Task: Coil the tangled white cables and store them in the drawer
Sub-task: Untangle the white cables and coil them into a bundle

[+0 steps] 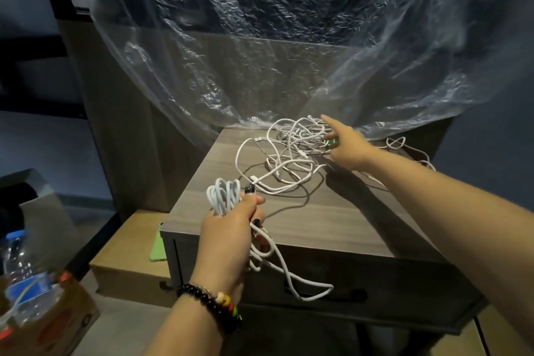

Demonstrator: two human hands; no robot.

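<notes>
Left hand [228, 228] fingers curled round coiled cable [224, 197], right hand [346, 145] fingers spread, touching tangled cables [289, 150].

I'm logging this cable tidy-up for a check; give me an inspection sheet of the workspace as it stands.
Surface: wooden nightstand top, partly covered.
Job's things: coiled white cable in hand; drawer shut.
Clutter: small green item by the tangle.
Grippers: left hand grips the coil; right hand reaches to the tangle, fingers extended.
Cables: tangled white cables loose on top; one loop hangs over the drawer front.
Surroundings: plastic sheet behind; water bottle, cardboard boxes on the left.
</notes>
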